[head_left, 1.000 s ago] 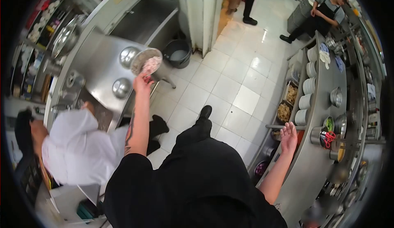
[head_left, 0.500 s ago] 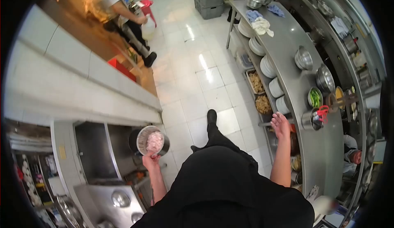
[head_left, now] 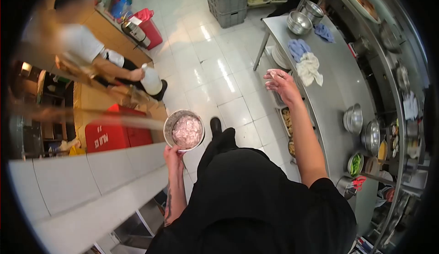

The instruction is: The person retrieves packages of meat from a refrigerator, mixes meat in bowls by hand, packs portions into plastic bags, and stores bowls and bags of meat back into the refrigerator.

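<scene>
My left hand (head_left: 173, 157) grips the near rim of a round metal container (head_left: 167, 137). Pale pink raw meat (head_left: 187, 131) in small pieces fills much of it. The container hangs over the floor at my front left, its opening facing up toward me. My right hand (head_left: 281, 86) is raised beside the steel counter (head_left: 336, 92), fingers loosely bent and apart, holding nothing. A whitish residue shows on its fingertips. A white cloth (head_left: 309, 69) and a blue cloth (head_left: 299, 50) lie on the counter near this hand.
At left, a person (head_left: 84, 41) holds a white jug (head_left: 152, 80) beside a red cooler (head_left: 103, 133). A tiled ledge (head_left: 105, 169) runs along my left. Grey crates (head_left: 228, 2) stand ahead. Metal bowls (head_left: 353, 118) and a bowl of green vegetables (head_left: 355, 164) sit on the counter.
I have walked forward along the aisle, and the person, cooler and cloths appear closer. My left hand carries the container along. My right hand has swung forward and up.
</scene>
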{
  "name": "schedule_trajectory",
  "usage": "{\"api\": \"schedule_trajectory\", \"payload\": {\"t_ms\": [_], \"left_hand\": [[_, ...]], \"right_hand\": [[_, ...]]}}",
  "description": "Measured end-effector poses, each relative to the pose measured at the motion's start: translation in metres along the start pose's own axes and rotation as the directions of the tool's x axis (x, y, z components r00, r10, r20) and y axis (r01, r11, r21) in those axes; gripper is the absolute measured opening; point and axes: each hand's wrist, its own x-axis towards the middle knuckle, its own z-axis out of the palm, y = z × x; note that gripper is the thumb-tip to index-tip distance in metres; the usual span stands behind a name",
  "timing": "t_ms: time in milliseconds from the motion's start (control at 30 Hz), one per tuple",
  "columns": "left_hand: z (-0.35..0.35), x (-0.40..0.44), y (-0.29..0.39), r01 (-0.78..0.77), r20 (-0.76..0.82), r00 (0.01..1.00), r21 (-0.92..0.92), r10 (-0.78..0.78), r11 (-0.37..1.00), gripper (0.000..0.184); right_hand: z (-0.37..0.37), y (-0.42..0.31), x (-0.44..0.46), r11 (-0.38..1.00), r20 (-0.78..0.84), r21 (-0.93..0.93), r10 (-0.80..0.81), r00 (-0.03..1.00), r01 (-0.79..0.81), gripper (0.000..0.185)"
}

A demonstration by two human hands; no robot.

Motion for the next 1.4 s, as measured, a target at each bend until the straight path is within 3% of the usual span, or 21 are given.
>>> {"api": "schedule_trajectory", "payload": {"t_ms": [167,400,567,633,733,933,1067,1200,1267,1333,1400], "left_hand": [[0.115,0.131,0.059,-0.058,0.191,0.981,0.211,0.017,0.976,0.012],[0.34,0.262,0.138,-0.066,0.488,0.864,0.356,-0.126,0.932,0.02],[0.484,0.337,0.155,0.02,0.512,0.82,0.421,-0.255,0.907,0.022],[0.529,0.365,0.153,0.011,0.54,0.797,0.433,-0.27,0.901,0.013],[0.585,0.398,0.159,-0.009,0.544,0.8,0.431,-0.252,0.902,0.013],[0.675,0.465,0.19,-0.018,0.524,0.822,0.415,-0.223,0.91,0.016],[0.749,0.527,0.201,-0.019,0.512,0.815,0.492,-0.271,0.87,0.016],[0.845,0.588,0.2,-0.11,0.639,0.71,0.515,-0.296,0.85,0.018],[0.896,0.613,0.201,-0.228,0.748,0.593,0.511,-0.298,0.829,0.021],[0.944,0.638,0.193,-0.268,0.758,0.57,0.537,-0.318,0.8,0.025],[0.995,0.648,0.187,-0.357,0.854,0.421,0.467,-0.307,0.809,0.031]], "right_hand": [[-0.003,-0.015,0.085,1.0,-0.141,0.002,-0.01,0.99,0.01,0.028],[-0.023,-0.044,0.148,0.997,-0.341,0.077,0.055,0.938,-0.03,0.026],[-0.059,-0.084,0.224,0.984,-0.44,0.152,-0.016,0.898,0.092,0.024],[-0.083,-0.096,0.268,0.977,-0.442,0.181,-0.023,0.897,0.115,0.024],[-0.112,-0.113,0.347,0.973,-0.443,0.191,-0.032,0.896,0.128,0.024],[-0.136,-0.147,0.499,1.0,-0.247,0.008,0.027,0.969,-0.026,0.023],[-0.16,-0.161,0.594,0.991,-0.239,-0.079,0.089,0.967,-0.11,0.024],[-0.2,-0.152,0.666,0.991,-0.29,-0.069,0.092,0.953,-0.117,0.025],[-0.214,-0.159,0.693,0.979,-0.374,0.024,0.198,0.906,-0.204,0.025],[-0.231,-0.167,0.717,0.974,-0.418,0.032,0.219,0.882,-0.226,0.028],[-0.242,-0.175,0.726,0.965,-0.462,0.049,0.251,0.85,-0.258,0.031]]}}
